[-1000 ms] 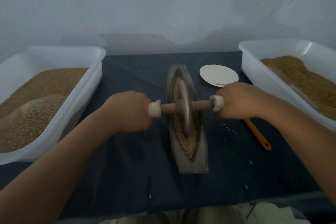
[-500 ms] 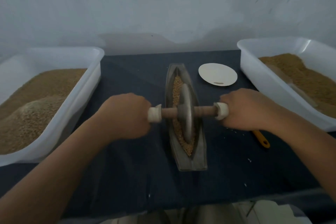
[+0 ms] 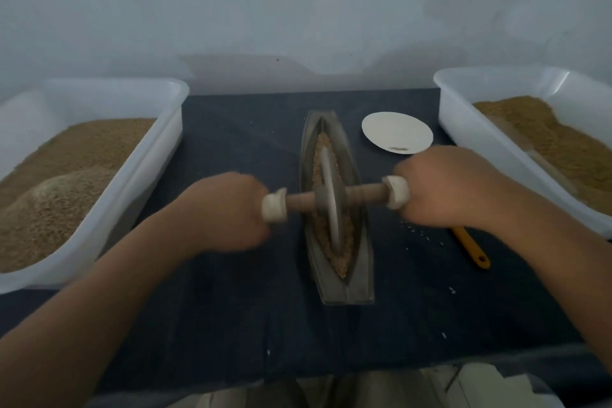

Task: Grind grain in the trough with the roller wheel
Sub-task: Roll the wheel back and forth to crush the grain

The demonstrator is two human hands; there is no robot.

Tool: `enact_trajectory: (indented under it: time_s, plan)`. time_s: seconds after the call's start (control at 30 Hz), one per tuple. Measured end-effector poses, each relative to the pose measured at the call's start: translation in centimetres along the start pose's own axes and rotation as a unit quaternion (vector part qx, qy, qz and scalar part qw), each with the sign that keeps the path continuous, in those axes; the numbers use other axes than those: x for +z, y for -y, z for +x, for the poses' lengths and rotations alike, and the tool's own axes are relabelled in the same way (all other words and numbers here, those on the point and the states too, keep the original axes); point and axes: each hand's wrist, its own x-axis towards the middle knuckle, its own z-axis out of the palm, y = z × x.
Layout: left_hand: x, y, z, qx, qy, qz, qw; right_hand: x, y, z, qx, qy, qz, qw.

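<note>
Two white tubs (image 3: pixel 99 195) (image 3: pixel 490 139) of grain flank a dark cloth (image 3: pixel 231 308). Trough (image 3: pixel 361 285) centred between them, grain (image 3: pixel 344 238) inside. Roller wheel (image 3: pixel 329 199) upright in the trough, mid-length. Left hand (image 3: pixel 228 212) and right hand (image 3: pixel 443 189) clenched on its axle ends. White plate (image 3: pixel 397 131), orange handle (image 3: pixel 472 247) on the right.

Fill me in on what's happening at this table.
A person is grinding grain. The left hand and right hand each grip an end of the roller wheel, whose disc stands in the grain along the narrow trough. A white tub of grain sits on either side, with a small white plate and an orange-handled tool to the right.
</note>
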Motion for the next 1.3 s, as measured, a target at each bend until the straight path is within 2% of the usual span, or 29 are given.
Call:
enact_trajectory:
  time_s: [0.13, 0.23, 0.3, 0.43, 0.5, 0.57, 0.6, 0.67, 0.77, 0.83, 0.87, 0.93, 1.0, 1.1, 1.17, 1.2, 1.3]
  plan:
    - [0.0, 0.1, 1.3, 0.000, -0.008, 0.009, 1.000, 0.0, -0.1, 1.4, 0.015, 0.008, -0.002, 1.000]
    - [-1.4, 0.2, 6.9, -0.036, -0.073, 0.053, 0.995, 1.1, -0.1, 5.7, 0.053, -0.097, 0.002, 0.994]
    - [-2.6, 0.3, 9.6, -0.062, -0.096, 0.055, 0.992, 1.3, -0.1, 7.7, 0.078, -0.107, -0.018, 0.991]
    - [-3.4, -0.2, 8.8, -0.037, -0.051, 0.035, 0.997, 0.7, -0.2, 7.2, 0.085, -0.044, 0.010, 0.995]
    - [-2.3, -0.1, 5.5, -0.003, -0.031, 0.050, 0.998, 0.2, -0.6, 4.6, 0.068, 0.061, 0.043, 0.995]
    - [-1.0, -0.2, 1.9, 0.036, -0.048, 0.073, 0.996, -0.3, -0.6, 1.3, 0.054, 0.171, 0.082, 0.980]
    - [-0.6, -0.2, 0.8, 0.045, -0.055, 0.075, 0.995, -0.3, -0.5, 0.1, 0.044, 0.183, 0.095, 0.977]
    - [-0.6, 0.0, 1.1, 0.041, -0.045, 0.067, 0.996, 0.3, -0.6, -0.2, 0.035, 0.129, 0.092, 0.987]
    - [-1.5, 0.0, 5.1, 0.001, -0.022, 0.062, 0.998, 2.1, -0.5, 2.7, 0.055, -0.026, 0.017, 0.998]
    - [-2.5, 0.2, 8.1, -0.032, -0.058, 0.069, 0.995, 2.8, -0.4, 5.3, 0.073, -0.128, 0.005, 0.989]
    - [-2.8, 0.2, 9.2, -0.044, -0.079, 0.073, 0.993, 2.9, -0.4, 6.4, 0.082, -0.150, 0.008, 0.985]
    - [-3.1, -0.2, 10.1, -0.052, -0.106, 0.076, 0.990, 2.6, -0.3, 7.5, 0.099, -0.131, 0.017, 0.986]
    - [-3.3, -0.7, 9.0, -0.047, -0.094, 0.074, 0.992, 2.2, -0.4, 7.1, 0.103, -0.083, 0.032, 0.991]
    - [-2.1, -0.5, 4.5, 0.002, -0.044, 0.062, 0.997, 0.9, -0.2, 3.2, 0.073, 0.042, 0.049, 0.995]
    - [-1.0, -0.2, 1.2, 0.039, -0.038, 0.057, 0.997, 0.2, -0.3, -0.2, 0.050, 0.093, 0.064, 0.992]
    - [-0.5, -0.1, 0.3, 0.044, -0.039, 0.045, 0.997, 0.0, -0.2, -1.2, 0.040, 0.085, 0.063, 0.994]
    - [-0.1, 0.3, 2.0, 0.011, -0.025, 0.018, 0.999, 0.2, 0.1, -0.2, 0.026, -0.003, 0.013, 1.000]
